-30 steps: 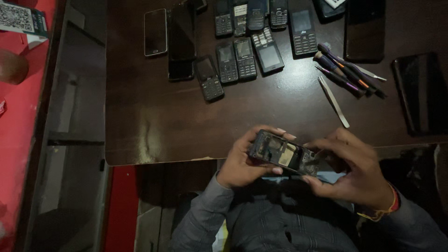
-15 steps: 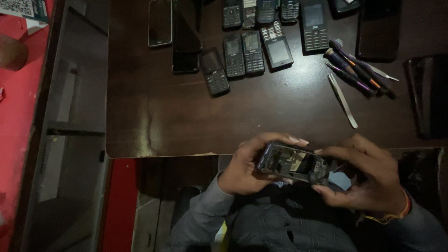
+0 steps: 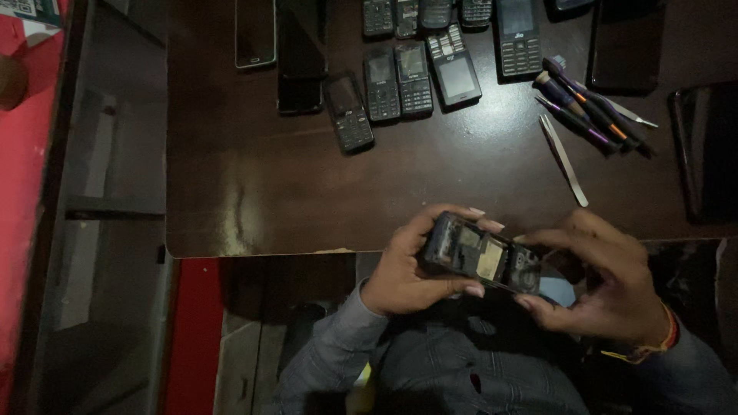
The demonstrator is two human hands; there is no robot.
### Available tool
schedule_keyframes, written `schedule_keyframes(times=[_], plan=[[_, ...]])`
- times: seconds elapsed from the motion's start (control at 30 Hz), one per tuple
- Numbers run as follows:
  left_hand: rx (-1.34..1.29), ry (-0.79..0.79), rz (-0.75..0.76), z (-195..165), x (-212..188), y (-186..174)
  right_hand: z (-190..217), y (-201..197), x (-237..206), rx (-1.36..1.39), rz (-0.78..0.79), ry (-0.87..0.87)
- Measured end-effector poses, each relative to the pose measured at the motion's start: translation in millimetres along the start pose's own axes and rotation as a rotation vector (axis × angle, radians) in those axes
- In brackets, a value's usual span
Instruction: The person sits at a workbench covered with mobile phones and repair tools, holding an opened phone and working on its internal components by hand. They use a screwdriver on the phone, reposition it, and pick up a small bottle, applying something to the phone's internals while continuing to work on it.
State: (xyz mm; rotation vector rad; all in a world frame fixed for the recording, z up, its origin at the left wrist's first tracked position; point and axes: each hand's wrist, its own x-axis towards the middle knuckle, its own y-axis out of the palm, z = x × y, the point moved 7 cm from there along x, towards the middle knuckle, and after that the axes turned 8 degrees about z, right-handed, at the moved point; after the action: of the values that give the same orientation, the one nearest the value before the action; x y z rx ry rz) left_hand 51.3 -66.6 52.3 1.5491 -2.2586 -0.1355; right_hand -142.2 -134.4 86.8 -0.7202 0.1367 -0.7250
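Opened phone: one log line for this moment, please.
opened phone | left hand and right hand grip its ends | tweezers on table

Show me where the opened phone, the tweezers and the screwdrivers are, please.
opened phone (image 3: 483, 256), head view, on its exposed inner board.
tweezers (image 3: 563, 160), head view, on the middle of the metal arms.
screwdrivers (image 3: 588, 111), head view, on the handles.

Small dark keypad phones (image 3: 415, 73) lie in rows along the dark wooden table's (image 3: 246, 207) far edge, flat black touchscreen phones (image 3: 277, 54) left of them, purple-handled screwdrivers (image 3: 584, 107) and slim metal tweezers (image 3: 563, 160) right, near the far right corner.
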Motion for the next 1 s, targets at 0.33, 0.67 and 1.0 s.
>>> schedule_keyframes(times=[0.33, 0.67, 1.0], plan=[[-0.044, -0.06, -0.117, 12, 5, -4, 10, 4, 15, 0.11, 0.015, -0.048], [0.002, -0.133, -0.11, 23, 9, -3, -6, 1, 7, 0.08, -0.048, -0.011], [0.025, -0.139, -0.085, 31, 8, -4, -5, 1, 2, 0.1, -0.072, 0.033]])
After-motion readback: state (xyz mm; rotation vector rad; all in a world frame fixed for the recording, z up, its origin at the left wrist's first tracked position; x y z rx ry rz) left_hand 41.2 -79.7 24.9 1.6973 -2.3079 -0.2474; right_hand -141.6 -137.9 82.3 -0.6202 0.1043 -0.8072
